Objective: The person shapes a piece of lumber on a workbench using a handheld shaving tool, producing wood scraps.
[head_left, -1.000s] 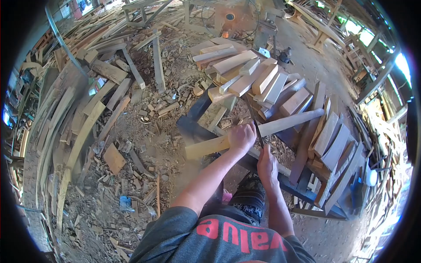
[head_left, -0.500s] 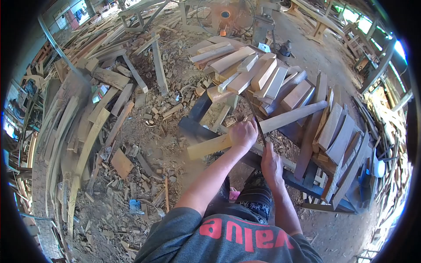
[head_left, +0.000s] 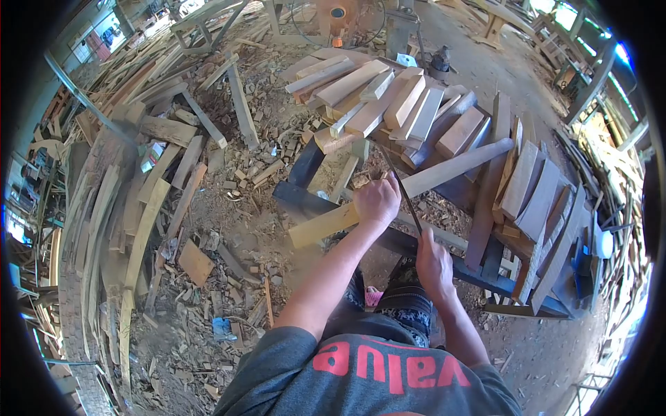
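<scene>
A pale wooden plank [head_left: 458, 168] lies slantwise in front of me, its yellowish end [head_left: 322, 227] reaching out to the left. My left hand [head_left: 377, 201] is closed on the plank near its middle, fingers bent over it. In my right hand [head_left: 434, 263] is the handle of a handsaw [head_left: 404, 188]. Its long, thin dark blade appears nearly edge-on and crosses the plank just right of my left hand. The teeth cannot be made out. Beneath the plank runs a dark frame [head_left: 305, 199].
Cut wooden blocks [head_left: 406, 100] are piled beyond the plank, with more boards [head_left: 524, 201] stacked at right. Long planks [head_left: 142, 243] lie along the left. Wood scraps [head_left: 250, 215] litter the ground. A machine with an orange housing [head_left: 338, 24] stands at the back.
My right hand has drawn back toward my body with the handsaw, away from my left hand. The left hand keeps its place on the plank. The whole view has shifted slightly.
</scene>
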Motion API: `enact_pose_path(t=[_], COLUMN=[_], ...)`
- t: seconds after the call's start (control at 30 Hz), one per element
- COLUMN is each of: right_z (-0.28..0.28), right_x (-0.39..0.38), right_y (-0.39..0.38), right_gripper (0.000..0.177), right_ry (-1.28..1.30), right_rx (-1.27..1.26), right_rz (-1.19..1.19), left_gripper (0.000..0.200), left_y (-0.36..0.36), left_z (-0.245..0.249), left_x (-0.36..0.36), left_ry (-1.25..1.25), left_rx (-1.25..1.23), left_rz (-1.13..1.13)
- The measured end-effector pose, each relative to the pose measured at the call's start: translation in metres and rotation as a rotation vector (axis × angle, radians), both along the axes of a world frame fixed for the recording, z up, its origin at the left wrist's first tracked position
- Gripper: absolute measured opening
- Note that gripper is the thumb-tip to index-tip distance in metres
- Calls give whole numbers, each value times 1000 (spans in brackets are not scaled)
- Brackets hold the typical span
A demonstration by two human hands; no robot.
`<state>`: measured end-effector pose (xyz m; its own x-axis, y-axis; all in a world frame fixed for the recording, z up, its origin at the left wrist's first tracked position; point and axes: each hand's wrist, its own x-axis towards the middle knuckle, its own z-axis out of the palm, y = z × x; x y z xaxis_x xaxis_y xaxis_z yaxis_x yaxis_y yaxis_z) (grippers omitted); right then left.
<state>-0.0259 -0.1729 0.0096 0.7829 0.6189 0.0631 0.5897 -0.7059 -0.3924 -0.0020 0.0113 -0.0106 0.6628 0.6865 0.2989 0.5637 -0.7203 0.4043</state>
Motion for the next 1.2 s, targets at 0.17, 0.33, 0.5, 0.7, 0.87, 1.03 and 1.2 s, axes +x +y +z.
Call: enact_pose_path(t=[0.17, 0.33, 0.5, 0.7, 0.87, 1.03, 1.2], right_z=[-5, -4, 4, -5, 8, -1, 3], right_x=[11, 21, 3, 27, 6, 20, 20], right_y=[17, 31, -1, 44, 5, 32, 25], right_gripper=[12, 13, 12, 12, 12, 12, 13], right_ry=[52, 9, 149, 54, 131, 106, 99], right_rx=[156, 91, 6, 106, 73, 140, 166], right_rz=[-4, -8, -40, -16, -12, -36, 0], left_gripper=[58, 57, 57, 59, 61, 61, 60], left_y=[-2, -2, -3, -2, -4, -4, -6], left_z=[0, 1, 5, 4, 8, 8, 12], left_x=[-1, 0, -1, 0, 1, -1, -2], left_ry=[8, 26, 71, 103, 151, 150, 137], left_rx=[13, 79, 56, 57, 19, 56, 66], left_rz=[12, 23, -4, 2, -1, -25, -29])
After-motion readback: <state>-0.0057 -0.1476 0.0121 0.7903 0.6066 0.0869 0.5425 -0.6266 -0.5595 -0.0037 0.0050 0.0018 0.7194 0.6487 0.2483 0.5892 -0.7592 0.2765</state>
